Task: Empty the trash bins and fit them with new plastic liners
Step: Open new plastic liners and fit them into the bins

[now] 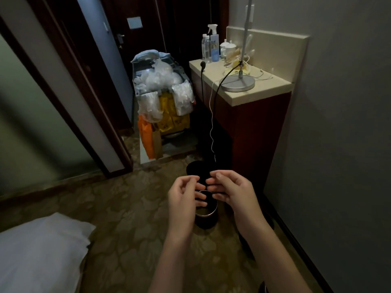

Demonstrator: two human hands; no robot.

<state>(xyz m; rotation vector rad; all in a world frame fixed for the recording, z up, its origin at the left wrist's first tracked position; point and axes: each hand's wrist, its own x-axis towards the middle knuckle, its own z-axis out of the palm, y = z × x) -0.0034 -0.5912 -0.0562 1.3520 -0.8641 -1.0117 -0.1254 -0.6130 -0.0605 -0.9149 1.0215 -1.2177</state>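
Note:
Two dark round trash bins stand on the patterned carpet beside a cabinet. The near bin [208,217] has a metal rim and looks bare inside; the far bin [195,169] is black. My left hand [184,197] and my right hand [230,191] hover side by side just above the near bin, palms facing each other. Both have curled fingers, with thumbs and fingertips almost meeting. The gap between them is black against the bins, so I cannot tell whether they pinch a thin dark liner.
A housekeeping cart [163,92] piled with clear plastic bags and yellow and orange bags fills the doorway ahead. The red cabinet [254,123] at right carries a lamp base [238,83], spray bottles [212,45] and dangling cables [211,123]. A white pillow [40,250] lies at lower left. A wall is on the right.

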